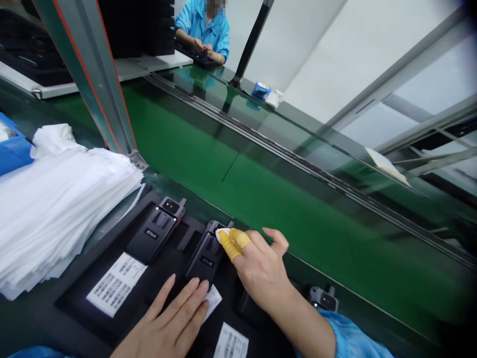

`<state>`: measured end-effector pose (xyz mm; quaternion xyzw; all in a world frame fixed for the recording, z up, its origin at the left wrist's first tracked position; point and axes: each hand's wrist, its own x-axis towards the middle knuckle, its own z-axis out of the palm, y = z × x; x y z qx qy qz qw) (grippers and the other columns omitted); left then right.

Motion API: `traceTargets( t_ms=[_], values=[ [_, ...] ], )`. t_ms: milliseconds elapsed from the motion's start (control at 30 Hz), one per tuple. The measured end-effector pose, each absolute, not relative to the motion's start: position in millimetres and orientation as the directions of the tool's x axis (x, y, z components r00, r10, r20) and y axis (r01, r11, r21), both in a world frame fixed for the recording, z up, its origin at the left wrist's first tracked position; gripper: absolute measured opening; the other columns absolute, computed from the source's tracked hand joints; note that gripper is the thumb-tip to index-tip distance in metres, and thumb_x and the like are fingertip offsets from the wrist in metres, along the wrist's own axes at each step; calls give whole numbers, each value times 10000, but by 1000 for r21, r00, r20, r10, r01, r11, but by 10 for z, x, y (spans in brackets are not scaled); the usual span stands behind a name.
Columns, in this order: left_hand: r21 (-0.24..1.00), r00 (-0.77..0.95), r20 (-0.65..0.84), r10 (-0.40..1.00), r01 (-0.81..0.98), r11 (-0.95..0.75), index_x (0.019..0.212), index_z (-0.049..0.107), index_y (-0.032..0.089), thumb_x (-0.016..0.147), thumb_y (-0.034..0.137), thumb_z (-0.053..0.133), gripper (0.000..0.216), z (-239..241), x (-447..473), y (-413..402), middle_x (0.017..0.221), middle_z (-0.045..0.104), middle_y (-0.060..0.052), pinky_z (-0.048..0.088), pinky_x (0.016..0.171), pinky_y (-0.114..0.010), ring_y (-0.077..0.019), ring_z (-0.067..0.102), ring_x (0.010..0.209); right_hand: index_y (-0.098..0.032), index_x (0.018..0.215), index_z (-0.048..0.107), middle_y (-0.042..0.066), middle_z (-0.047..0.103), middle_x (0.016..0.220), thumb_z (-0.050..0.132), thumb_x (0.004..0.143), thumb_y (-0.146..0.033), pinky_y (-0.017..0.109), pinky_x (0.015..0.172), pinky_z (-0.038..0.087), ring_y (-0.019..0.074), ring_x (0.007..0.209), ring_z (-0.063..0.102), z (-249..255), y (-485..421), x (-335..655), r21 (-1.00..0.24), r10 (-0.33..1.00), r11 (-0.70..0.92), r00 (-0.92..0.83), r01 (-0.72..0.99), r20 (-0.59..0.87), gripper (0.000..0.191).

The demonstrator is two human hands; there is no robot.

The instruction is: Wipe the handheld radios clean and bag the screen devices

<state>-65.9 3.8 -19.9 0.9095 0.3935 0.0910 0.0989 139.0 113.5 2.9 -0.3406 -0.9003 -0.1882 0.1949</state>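
A black handheld radio phone [201, 258] marked "Riton" lies back up in a black foam tray [80, 298]. My right hand [257, 258], with yellow finger cots on two fingers, pinches a small white wiping cloth [219, 232] against the phone's camera end. My left hand [167, 323] lies flat with fingers stretched, its fingertips at the phone's lower end and over part of a white label [213, 301]. To the left sits a second phone [155, 229] above a barcode label sheet [116, 283]. A further phone [323, 299] shows partly behind my right forearm.
A tall stack of white bags [63, 209] stands at the left by a metal post [89, 74]. Beyond the tray runs a green conveyor belt [194, 164]. Across it, a person in blue [204, 30] handles something small. Blue and white packets [266, 94] rest on the far ledge.
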Motion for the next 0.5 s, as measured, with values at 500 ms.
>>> traceTargets(
  t_ms=[500],
  values=[
    [132, 690, 123, 714, 702, -700, 1299, 519, 198, 860, 405, 524, 485, -179, -648, 67, 1383, 491, -68, 271, 1087, -386, -229, 477, 1245, -221, 735, 650, -2, 612, 806, 481, 791, -40, 420, 923, 189, 148, 761, 473, 16, 1087, 1451, 186, 604, 639, -636, 747, 481, 254]
  ],
)
